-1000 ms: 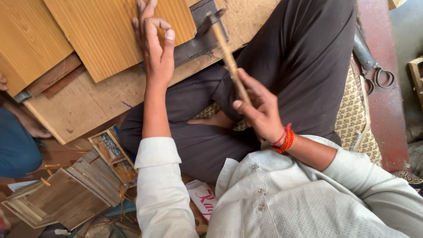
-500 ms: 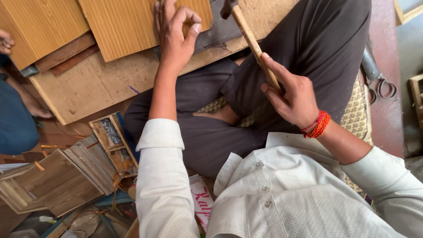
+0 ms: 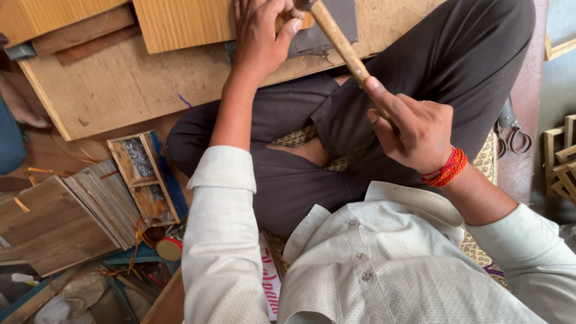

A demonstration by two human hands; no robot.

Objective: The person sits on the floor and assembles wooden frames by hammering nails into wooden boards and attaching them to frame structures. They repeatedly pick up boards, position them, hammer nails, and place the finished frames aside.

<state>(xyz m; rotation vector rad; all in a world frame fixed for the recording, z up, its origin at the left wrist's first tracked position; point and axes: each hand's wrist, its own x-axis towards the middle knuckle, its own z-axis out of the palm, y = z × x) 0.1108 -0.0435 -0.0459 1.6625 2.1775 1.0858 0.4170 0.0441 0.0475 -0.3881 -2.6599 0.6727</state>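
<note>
My right hand grips the wooden handle of a hammer, whose head is cut off by the top edge. My left hand rests on a striped wooden panel, fingers pinched together as if on something small that I cannot make out. The panel lies on a large plywood board in front of my crossed legs. A dark grey sheet lies under the hammer handle.
A stack of thin wood sheets and a small wooden box with compartments lie on the floor at left. Scissors lie at right beside wooden frames. Another person's foot shows at far left.
The view has shifted down, so hands and boards sit higher in frame. My left hand has curled from flat fingers into a pinch on the panel. The hammer stays raised in my right hand.
</note>
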